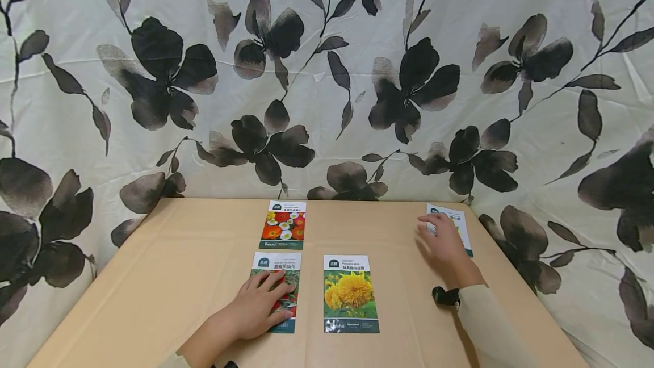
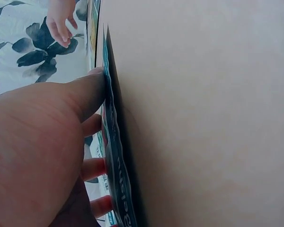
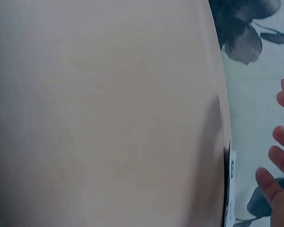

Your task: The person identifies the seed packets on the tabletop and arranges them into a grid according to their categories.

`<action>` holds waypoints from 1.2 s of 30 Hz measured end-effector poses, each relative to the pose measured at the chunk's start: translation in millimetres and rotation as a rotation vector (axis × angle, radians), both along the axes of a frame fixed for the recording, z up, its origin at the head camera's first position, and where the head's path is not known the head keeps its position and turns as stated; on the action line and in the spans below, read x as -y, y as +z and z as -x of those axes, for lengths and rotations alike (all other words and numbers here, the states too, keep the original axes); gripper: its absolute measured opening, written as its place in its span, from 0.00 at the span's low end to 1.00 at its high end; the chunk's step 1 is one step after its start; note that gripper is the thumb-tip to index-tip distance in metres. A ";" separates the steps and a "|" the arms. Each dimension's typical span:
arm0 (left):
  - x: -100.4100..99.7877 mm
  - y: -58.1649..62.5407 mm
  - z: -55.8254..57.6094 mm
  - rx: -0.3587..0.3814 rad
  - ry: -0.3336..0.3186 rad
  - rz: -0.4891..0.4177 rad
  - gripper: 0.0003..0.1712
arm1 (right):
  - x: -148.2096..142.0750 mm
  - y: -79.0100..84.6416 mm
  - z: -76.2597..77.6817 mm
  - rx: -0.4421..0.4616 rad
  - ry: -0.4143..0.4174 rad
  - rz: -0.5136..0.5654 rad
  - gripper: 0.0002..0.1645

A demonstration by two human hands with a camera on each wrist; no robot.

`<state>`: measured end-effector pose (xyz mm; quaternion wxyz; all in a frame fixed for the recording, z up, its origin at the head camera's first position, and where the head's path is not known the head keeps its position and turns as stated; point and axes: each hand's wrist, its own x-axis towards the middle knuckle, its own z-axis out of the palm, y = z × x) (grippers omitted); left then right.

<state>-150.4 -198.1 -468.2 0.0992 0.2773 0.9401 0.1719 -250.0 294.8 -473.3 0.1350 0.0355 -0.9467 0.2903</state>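
Note:
My left hand (image 1: 258,305) rests on a seed packet (image 1: 285,325) with red flowers, its fingers spread over the front. Seen from the left wrist, thumb and fingertips touch the face of the flat packet (image 2: 114,156). My right hand (image 1: 444,243) is over another seed packet (image 1: 458,219) near the back right of the table, covering much of its picture. In the right wrist view, the fingers (image 3: 280,158) of that hand are loosely bent, apart from the packet (image 3: 231,189), and hold nothing.
A packet with a yellow flower (image 1: 352,294) lies between the hands. Behind the left hand's packet lies one with red and white flowers (image 1: 283,226). The tan table (image 1: 153,283) ends at a flower-patterned curtain (image 1: 327,90).

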 end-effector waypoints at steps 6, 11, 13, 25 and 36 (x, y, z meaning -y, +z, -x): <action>0.7 -1.0 -0.3 -0.005 -0.002 -0.004 0.33 | -12.1 0.5 4.2 0.042 -0.049 -0.052 0.23; 1.4 -1.2 -0.2 -0.008 -0.001 -0.002 0.33 | -21.7 -0.8 9.3 0.077 -0.061 -0.086 0.24; 1.4 -1.1 -0.2 -0.005 0.003 -0.001 0.33 | -25.9 -2.0 11.3 0.087 -0.066 -0.094 0.24; 1.9 -1.9 0.5 0.008 0.008 -0.003 0.34 | -35.7 -0.5 17.8 0.263 -0.143 -0.184 0.29; 1.7 -2.8 1.0 0.017 0.002 -0.013 0.33 | -40.3 0.4 25.6 0.381 -0.140 -0.300 0.36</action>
